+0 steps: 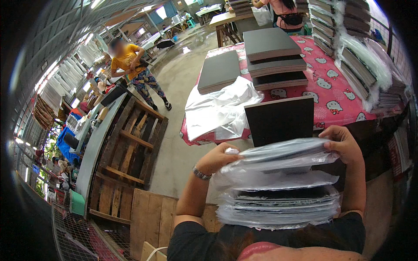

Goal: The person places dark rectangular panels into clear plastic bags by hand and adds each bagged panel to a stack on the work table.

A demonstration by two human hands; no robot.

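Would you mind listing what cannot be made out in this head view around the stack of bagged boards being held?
- Left hand: fingertips hidden behind the stack of bagged boards.
- Right hand: palm hidden by the top bag.
- Dark upright board: lower edge hidden behind the stack.
- Stack's underside: covered by the person's chest at the lower edge.
- Board count: blurred by glossy plastic.

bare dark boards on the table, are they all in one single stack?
No: the dark boards sit in several stepped piles on the patterned table, with another flat pile apart to their left.

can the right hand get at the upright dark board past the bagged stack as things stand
Probably yes: the right hand grips the bagged stack at its far edge, and the upright dark board stands just beyond with nothing between.
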